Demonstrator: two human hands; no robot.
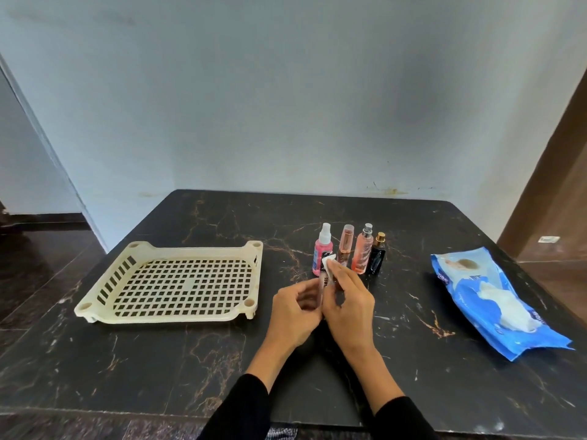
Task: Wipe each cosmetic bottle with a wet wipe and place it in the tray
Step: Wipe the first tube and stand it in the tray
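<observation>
Fingers (305, 292) of both hands pinching a slim tube (323, 285), wiping it

wet wipe (328, 262) rubbing its top; tray (203, 318) is next, I'd guess

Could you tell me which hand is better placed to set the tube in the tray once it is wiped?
Probably the left hand: it holds the tube and is nearer the tray.

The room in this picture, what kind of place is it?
Probably a room in a home: a dark marble-patterned table against a plain pale wall, with a wooden door at the right and a dark polished floor.
</observation>
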